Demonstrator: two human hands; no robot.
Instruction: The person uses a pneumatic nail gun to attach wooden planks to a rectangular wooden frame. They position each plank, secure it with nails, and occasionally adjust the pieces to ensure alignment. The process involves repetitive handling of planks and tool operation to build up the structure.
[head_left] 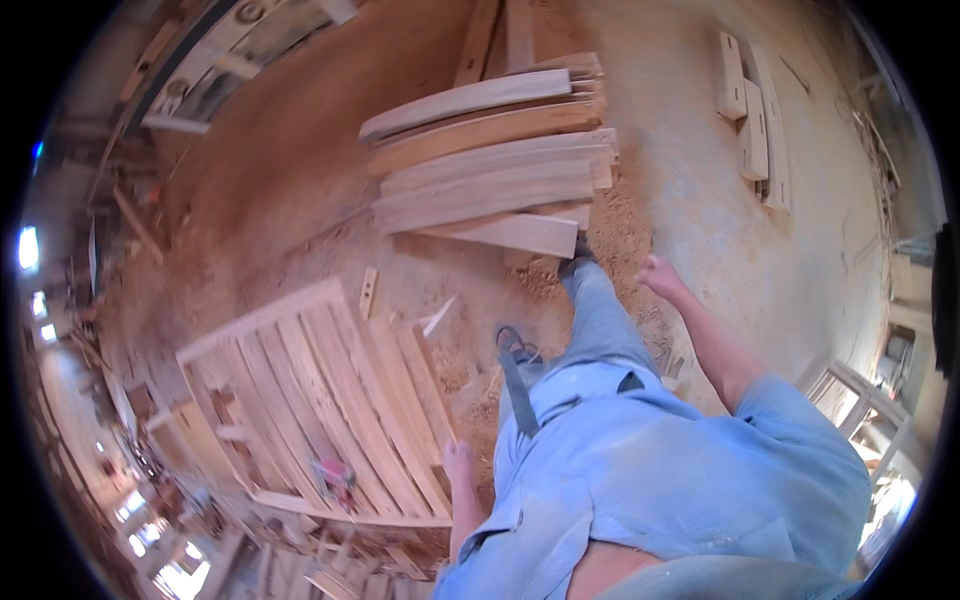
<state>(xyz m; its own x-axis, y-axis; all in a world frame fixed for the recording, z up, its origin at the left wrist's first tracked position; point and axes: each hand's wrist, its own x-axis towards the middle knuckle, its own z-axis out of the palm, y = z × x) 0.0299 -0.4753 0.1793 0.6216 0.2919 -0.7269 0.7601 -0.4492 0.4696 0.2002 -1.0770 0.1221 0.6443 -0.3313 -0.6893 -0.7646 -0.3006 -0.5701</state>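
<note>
My right hand (pixel 656 274) hangs out ahead of my right leg, fingers curled in, with no object showing in it. In front of it and to its left lies a stack of long planks (pixel 490 190), their ends uneven. My left hand (pixel 459 464) is low at my left side, next to the edge of a slatted wooden panel (pixel 330 380); its fingers are too small and blurred to read, and whether it touches the panel is unclear. A small pink-and-red object (pixel 335 478) rests on the panel.
Cut boards with slots (pixel 755 125) lie on the floor at the far right. A wooden frame (pixel 850 405) stands at the right. Far left is a machine or bench (pixel 225 60). Sawdust (pixel 300 130) covers much of the floor, and wood scraps (pixel 340 560) are heaped behind the panel.
</note>
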